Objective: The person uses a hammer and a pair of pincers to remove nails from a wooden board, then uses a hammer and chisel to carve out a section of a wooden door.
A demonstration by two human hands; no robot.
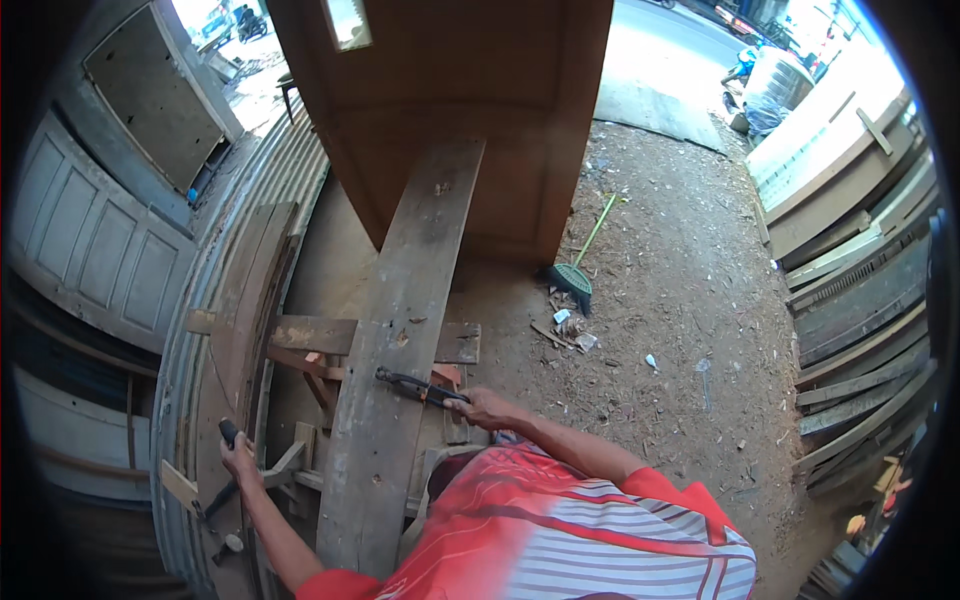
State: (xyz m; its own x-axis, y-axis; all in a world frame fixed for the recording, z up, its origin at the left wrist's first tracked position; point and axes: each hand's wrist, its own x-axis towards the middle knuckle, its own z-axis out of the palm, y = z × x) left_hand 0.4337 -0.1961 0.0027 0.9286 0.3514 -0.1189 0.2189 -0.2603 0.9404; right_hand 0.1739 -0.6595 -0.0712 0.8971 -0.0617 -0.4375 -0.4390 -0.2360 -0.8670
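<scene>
A long weathered wooden plank (pixel 385 340) lies lengthwise in front of me, marked with holes and pale stains. My right hand (pixel 485 409) is closed around what look like black pincers (pixel 410 385), their head at the plank's surface near its left edge. To the left, my left hand (pixel 240 460) grips a dark-handled tool (pixel 229 431). Its lower part slants down over a dark board (pixel 235 370), and its kind is unclear. A tool with a round metal head (pixel 230 545) rests on that board below the hand.
A short crosspiece (pixel 310 333) runs under the plank. Beyond stands a large brown door panel (pixel 470 90). A green broom (pixel 572 280) lies on the littered dirt floor. Stacked boards (pixel 870 310) line the right side; corrugated sheets (pixel 190 400) and a grey panelled door (pixel 90 230) are left.
</scene>
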